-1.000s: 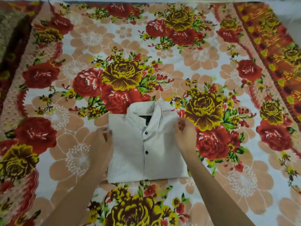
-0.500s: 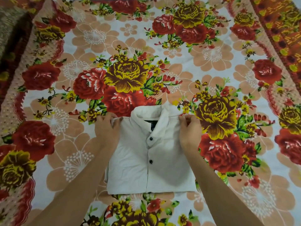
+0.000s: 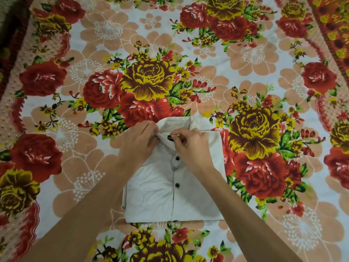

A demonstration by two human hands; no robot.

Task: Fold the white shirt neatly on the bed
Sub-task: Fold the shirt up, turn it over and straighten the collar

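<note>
The white shirt (image 3: 156, 195) lies folded into a compact rectangle on the flowered bedsheet (image 3: 245, 53), front side up, dark buttons down its placket and its collar toward the far side. My left hand (image 3: 137, 142) pinches the left side of the collar. My right hand (image 3: 190, 146) pinches the right side of the collar near the dark neck label. Both forearms cross the shirt's lower corners and hide parts of its shoulders.
The bedsheet with red and yellow roses covers the whole bed. A dark patterned fabric (image 3: 7, 19) lies off the bed's far left corner. An orange-red border strip (image 3: 336, 25) runs along the right edge.
Both hands have moved inward from the shirt's shoulder edges to the collar and now pinch it. The camera has shifted closer over the shirt.
</note>
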